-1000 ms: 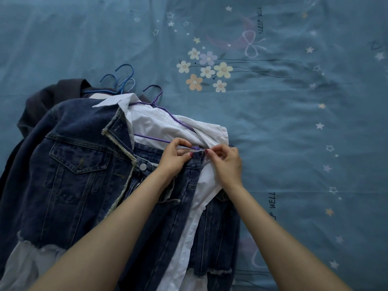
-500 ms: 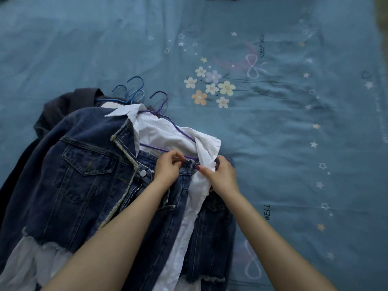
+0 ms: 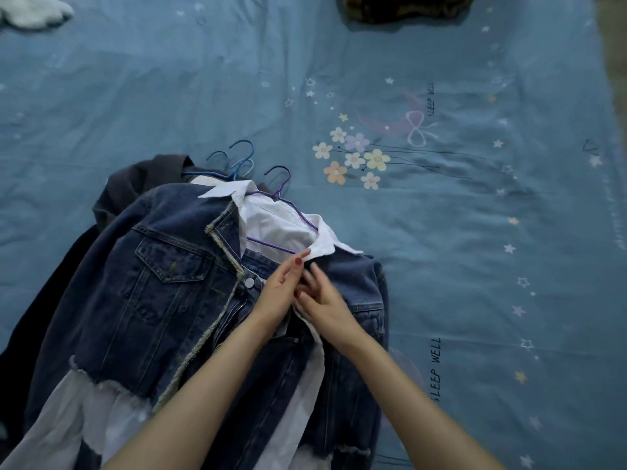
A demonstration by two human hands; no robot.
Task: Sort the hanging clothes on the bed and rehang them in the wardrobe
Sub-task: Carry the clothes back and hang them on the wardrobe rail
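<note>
A dark blue denim jacket [image 3: 163, 293] with a white shirt [image 3: 274, 222] inside it lies on the bed, hung on a purple hanger [image 3: 281, 184]. Its right front panel [image 3: 356, 283] is folded over the shirt. Both my hands meet at the jacket's front opening, just below the white collar. My left hand [image 3: 280, 293] has straight fingers and its tips touch the collar edge. My right hand [image 3: 327, 308] lies beside it with extended, motion-blurred fingers on the denim. Neither hand visibly grips anything. Blue hangers [image 3: 237, 161] and a dark grey garment [image 3: 135, 181] lie under the jacket.
The blue bedsheet [image 3: 475, 232] with flower and star prints stretches to the right and above the clothes. A white fluffy thing [image 3: 34, 10] sits at the top left, a dark brown object [image 3: 407, 8] at the top edge. The bed's right edge [image 3: 610, 79] shows.
Both hands pinched the shirt and hanger at the opening before; now their fingers are straight. The jacket's right denim panel has come over the white shirt. The view has tilted upward.
</note>
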